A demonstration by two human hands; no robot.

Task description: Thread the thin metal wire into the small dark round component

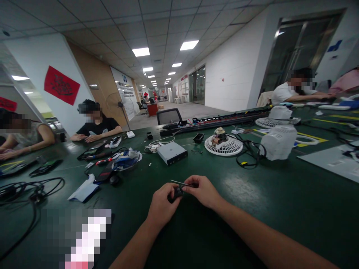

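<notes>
Low over the green table (179, 239), my left hand (161, 207) is closed around a small black part (176, 192), mostly covered by the fingers. My right hand (204, 191) pinches a thin metal-shafted tool (178, 182), perhaps a small screwdriver, whose shaft points left above the black part. The right fingertips are right beside that part; whether they also touch it I cannot tell. Just beyond both hands lies a silver-grey optical drive (172, 151) with a black front.
White fan grilles (223, 147) and a white housing (279, 142) stand to the right with black cables. Leftward lie a computer mouse (114, 180), a crumpled white sheet (84, 188), tools and cables (36, 194). Several people sit around the table; a phone-like blurred object (88, 239) lies front left.
</notes>
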